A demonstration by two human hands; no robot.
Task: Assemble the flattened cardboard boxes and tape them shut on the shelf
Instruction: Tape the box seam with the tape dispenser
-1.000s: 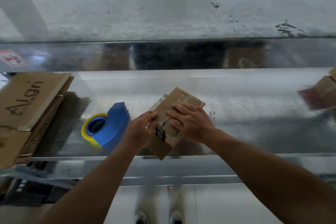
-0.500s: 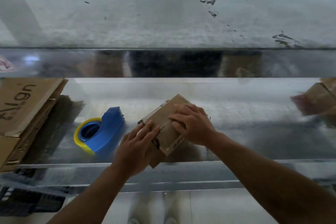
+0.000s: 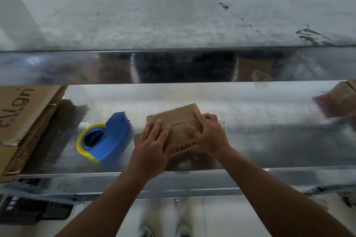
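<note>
Head view: both forearms reach forward over a metal shelf [image 3: 269, 132], the left hand [image 3: 152, 146] and right hand [image 3: 210, 136] lying flat, fingers straight, pressing on the top flaps of a small cardboard box [image 3: 173, 116] sitting mid-shelf, just right of a blue tape dispenser [image 3: 109, 138].

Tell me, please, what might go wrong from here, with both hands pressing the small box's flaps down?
1. The left hand and right hand both press the flaps of the small box; the tape dispenser lies apart to the left, so freeing a hand for it may let the flaps spring up.
2. The box sits near the front edge of the shiny metal shelf; a hard push might slide it off.
</note>
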